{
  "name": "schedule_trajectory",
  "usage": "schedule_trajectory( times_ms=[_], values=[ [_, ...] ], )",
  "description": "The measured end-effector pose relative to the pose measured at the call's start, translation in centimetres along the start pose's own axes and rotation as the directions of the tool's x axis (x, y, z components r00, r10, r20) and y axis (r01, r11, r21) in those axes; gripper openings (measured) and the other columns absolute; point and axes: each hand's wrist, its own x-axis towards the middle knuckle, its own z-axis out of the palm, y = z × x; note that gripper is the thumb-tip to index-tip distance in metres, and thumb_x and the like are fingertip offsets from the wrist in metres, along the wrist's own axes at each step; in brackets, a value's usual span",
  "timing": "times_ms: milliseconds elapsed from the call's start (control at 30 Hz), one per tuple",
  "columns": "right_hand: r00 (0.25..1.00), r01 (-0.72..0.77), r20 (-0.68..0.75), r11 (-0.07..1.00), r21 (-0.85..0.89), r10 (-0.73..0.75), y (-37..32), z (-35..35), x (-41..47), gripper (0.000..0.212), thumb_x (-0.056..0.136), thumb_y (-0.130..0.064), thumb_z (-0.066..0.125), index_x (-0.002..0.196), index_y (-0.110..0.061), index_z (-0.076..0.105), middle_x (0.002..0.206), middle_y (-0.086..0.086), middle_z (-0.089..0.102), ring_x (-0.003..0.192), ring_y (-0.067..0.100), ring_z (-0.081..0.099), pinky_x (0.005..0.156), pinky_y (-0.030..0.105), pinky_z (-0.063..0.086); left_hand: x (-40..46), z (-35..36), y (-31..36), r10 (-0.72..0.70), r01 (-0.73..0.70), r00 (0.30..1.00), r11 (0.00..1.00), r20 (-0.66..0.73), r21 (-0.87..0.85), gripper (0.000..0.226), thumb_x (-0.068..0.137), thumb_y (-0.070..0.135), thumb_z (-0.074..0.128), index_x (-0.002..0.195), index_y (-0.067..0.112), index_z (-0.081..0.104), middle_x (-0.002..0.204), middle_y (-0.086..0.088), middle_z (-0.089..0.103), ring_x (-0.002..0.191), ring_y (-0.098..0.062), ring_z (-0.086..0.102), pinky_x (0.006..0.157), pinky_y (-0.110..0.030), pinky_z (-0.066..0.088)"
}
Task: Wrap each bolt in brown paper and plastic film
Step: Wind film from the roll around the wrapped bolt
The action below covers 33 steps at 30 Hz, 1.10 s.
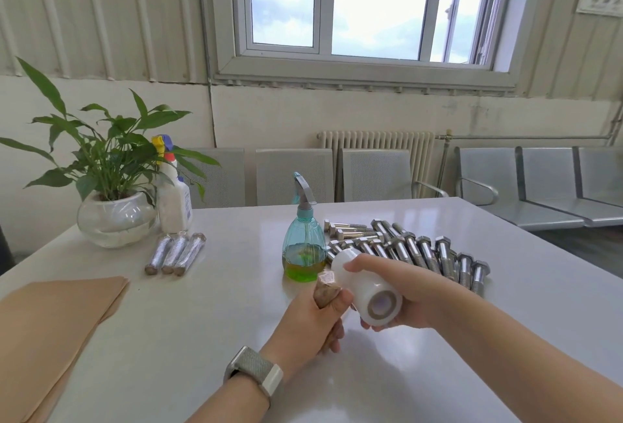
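My left hand point(312, 323) grips a bolt wrapped in brown paper point(326, 289), its head end sticking up above my fist. My right hand point(401, 291) holds a white roll of plastic film point(367, 291) right beside that bolt, the cardboard core facing me. A pile of several bare steel bolts point(414, 249) lies on the white table point(209, 321) behind my right hand. Three bolts wrapped in film point(175, 253) lie side by side at the left. A stack of brown paper sheets point(50, 328) covers the table's near left corner.
A teal spray bottle point(304, 237) with green liquid stands just behind my hands. A potted plant in a glass bowl point(114, 217) and a white spray bottle point(174, 198) stand at the far left. Metal chairs point(539, 180) line the wall beyond the table.
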Motion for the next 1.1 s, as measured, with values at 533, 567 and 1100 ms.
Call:
schedule_trajectory(
  times_ms=[533,567,1100],
  values=[
    [0.99,0.122,0.09,0.982,-0.144,-0.11,-1.4,1.8,0.3,0.063,0.074,-0.063,0.069,0.115,-0.015,0.064,0.084,0.003,0.069,0.068,0.015,0.064,0.06,0.027,0.053,-4.6,-5.7,1.7,-0.006,0.019,0.963,0.999,0.27,-0.043,0.042,0.095,0.04,0.036,0.135,0.044,0.045,0.075,-0.004,0.044,0.06,-0.015,0.044,0.051,-0.022,0.037],
    [0.991,0.126,0.077,0.972,-0.198,-0.113,-1.6,1.9,0.4,0.065,0.071,-0.064,0.069,0.115,-0.016,0.063,0.088,0.003,0.069,0.07,0.015,0.065,0.061,0.026,0.053,-4.8,-6.0,1.6,-0.021,0.032,0.958,0.999,0.286,-0.035,0.039,0.095,0.04,0.04,0.132,0.035,0.051,0.075,-0.005,0.045,0.062,-0.016,0.046,0.053,-0.023,0.039],
    [0.97,0.222,0.008,0.87,-0.441,-0.244,-3.3,2.2,2.1,0.061,0.065,-0.049,0.086,0.111,-0.025,0.054,0.103,0.006,0.069,0.085,0.02,0.072,0.079,0.038,0.06,-3.9,-5.5,1.1,-0.087,0.118,0.975,0.982,0.203,-0.148,0.017,0.1,0.032,0.046,0.098,0.016,0.051,0.06,0.01,0.036,0.043,-0.002,0.03,0.038,-0.014,0.024]
  ],
)
